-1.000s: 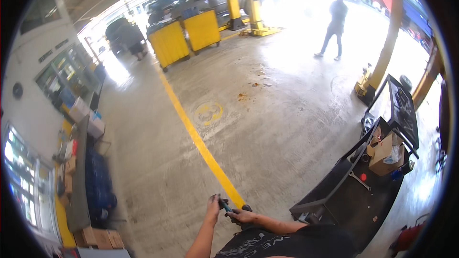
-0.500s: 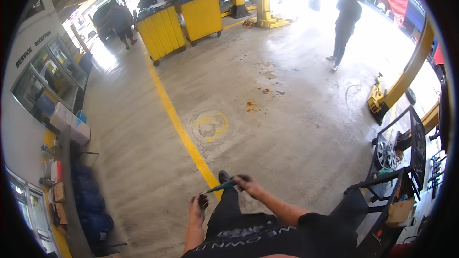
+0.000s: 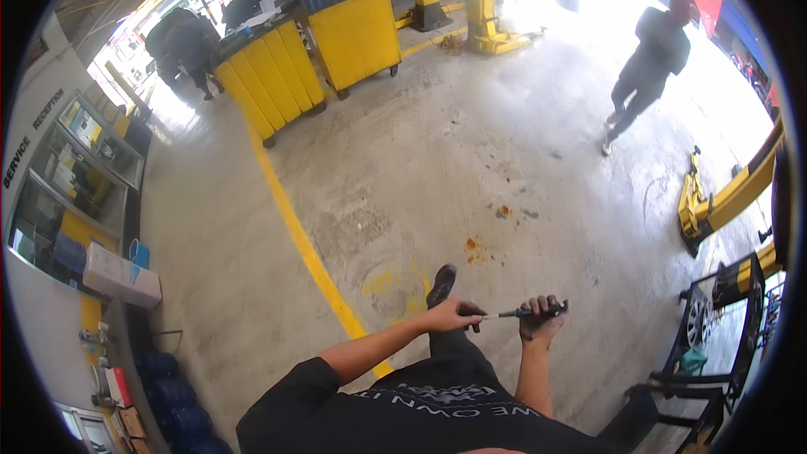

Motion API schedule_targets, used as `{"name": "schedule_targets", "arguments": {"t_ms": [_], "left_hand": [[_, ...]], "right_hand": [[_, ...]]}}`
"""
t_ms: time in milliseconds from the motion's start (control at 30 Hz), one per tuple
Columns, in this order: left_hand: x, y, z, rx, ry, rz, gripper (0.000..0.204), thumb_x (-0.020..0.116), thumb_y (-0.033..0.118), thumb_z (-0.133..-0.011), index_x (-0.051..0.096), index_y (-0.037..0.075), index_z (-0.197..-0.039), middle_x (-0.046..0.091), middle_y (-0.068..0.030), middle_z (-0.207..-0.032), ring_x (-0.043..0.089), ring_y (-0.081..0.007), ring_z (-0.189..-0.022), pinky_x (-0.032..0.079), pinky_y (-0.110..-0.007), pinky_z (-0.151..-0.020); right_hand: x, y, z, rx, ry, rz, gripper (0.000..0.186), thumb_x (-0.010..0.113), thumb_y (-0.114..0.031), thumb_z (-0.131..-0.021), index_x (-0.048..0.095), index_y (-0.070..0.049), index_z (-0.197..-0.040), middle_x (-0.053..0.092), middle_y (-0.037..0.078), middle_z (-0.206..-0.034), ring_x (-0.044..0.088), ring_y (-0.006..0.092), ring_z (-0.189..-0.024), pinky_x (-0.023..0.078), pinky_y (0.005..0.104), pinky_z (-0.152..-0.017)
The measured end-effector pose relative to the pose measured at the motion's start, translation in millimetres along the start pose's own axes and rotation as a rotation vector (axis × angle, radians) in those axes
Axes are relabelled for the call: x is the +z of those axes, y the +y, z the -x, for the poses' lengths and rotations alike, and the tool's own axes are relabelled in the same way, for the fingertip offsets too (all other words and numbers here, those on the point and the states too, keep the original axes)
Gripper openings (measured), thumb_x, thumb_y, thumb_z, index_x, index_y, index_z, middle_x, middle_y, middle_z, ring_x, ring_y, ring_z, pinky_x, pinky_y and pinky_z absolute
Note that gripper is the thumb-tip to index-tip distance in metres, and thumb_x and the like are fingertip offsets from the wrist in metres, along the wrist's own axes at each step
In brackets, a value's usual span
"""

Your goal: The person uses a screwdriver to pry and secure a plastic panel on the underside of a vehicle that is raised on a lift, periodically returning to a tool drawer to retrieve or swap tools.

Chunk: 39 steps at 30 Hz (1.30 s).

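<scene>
A screwdriver (image 3: 509, 314) with a thin metal shaft and a dark teal handle is held almost level in front of my body. My right hand (image 3: 541, 328) is closed around its handle, and the handle's end shows past the fingers. At the other end, my left hand (image 3: 456, 316) pinches the tip of the shaft between darkened fingers. Whether anything small sits at that tip is too fine to tell. Below the tool, my dark shoe (image 3: 441, 284) is stepping forward on the concrete floor.
Two yellow wheeled carts (image 3: 353, 42) stand ahead, near a yellow lift post (image 3: 482, 0). A yellow line (image 3: 294, 227) runs along the floor past orange stains (image 3: 473, 246). One person (image 3: 651, 59) walks ahead right; another person (image 3: 189, 46) bends at far left. A black metal rack (image 3: 714, 319) is at right.
I have moved forward; the carts and floor stains appear nearer. Both hands have shifted right with the screwdriver, which tilts less now. The person at right has moved rightward in view.
</scene>
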<state>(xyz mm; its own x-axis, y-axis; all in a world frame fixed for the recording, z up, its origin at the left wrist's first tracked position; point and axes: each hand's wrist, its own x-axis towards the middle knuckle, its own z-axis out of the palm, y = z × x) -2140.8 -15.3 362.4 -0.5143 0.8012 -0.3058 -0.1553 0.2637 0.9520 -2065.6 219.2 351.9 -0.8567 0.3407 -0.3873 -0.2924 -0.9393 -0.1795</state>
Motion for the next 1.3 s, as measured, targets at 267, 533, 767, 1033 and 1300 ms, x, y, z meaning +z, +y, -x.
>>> {"name": "schedule_targets", "arguments": {"t_ms": [267,533,767,1033,1300], "left_hand": [[-339.0,-136.0,-114.6,-0.336,0.660,0.004,0.038,0.060,0.030,-0.091,0.064,0.004,-0.118,0.070,-0.0142,-0.104,0.069,-0.0224,-0.094,0.054,-0.033,-0.081],[-552.9,-246.6,-2.8,-1.066,0.946,0.193,0.029,0.056,0.016,-0.091,0.064,-0.004,-0.110,0.069,-0.0179,-0.099,0.068,-0.0238,-0.083,0.053,-0.035,-0.067],[-827.9,-256.9,-213.8,-1.166,0.861,0.814,0.039,0.057,0.021,-0.094,0.055,-0.003,-0.126,0.064,-0.0187,-0.116,0.063,-0.0226,-0.099,0.050,-0.036,-0.078],[-1266.7,27.0,-657.6,-0.573,0.712,-0.309,0.043,0.053,0.035,-0.095,0.063,0.000,-0.116,0.069,-0.0180,-0.099,0.068,-0.0308,-0.085,0.052,-0.042,-0.079],[-1476.5,261.2,-952.6,0.028,0.615,0.068,0.032,0.053,0.026,-0.099,0.060,0.000,-0.116,0.069,-0.0105,-0.098,0.064,-0.0160,-0.086,0.052,-0.033,-0.076]], "right_hand": [[217.4,99.0,-315.5,-0.100,0.076,0.540,0.052,0.035,-0.056,-0.094,0.039,-0.013,-0.065,0.028,0.000,-0.047,0.026,0.0145,-0.037,0.023,0.0297,-0.039],[311.0,252.3,-720.3,-1.007,-0.547,1.521,0.047,0.035,-0.043,-0.101,0.048,-0.009,-0.071,0.038,-0.001,-0.052,0.035,0.0111,-0.042,0.032,0.0279,-0.040],[186.8,281.7,-961.4,-0.167,-0.060,2.177,0.051,0.041,-0.036,-0.098,0.053,-0.004,-0.061,0.051,0.006,-0.052,0.048,0.0163,-0.045,0.038,0.0376,-0.043],[239.5,272.9,-1017.9,0.765,0.112,2.505,0.037,0.057,-0.038,-0.090,0.061,-0.006,-0.107,0.067,0.018,-0.083,0.065,0.0329,-0.073,0.051,0.0501,-0.068],[361.0,276.2,-1331.2,0.804,-0.263,2.701,0.024,0.060,-0.025,-0.087,0.059,-0.005,-0.100,0.067,0.015,-0.080,0.065,0.0300,-0.070,0.053,0.0453,-0.066]]}}
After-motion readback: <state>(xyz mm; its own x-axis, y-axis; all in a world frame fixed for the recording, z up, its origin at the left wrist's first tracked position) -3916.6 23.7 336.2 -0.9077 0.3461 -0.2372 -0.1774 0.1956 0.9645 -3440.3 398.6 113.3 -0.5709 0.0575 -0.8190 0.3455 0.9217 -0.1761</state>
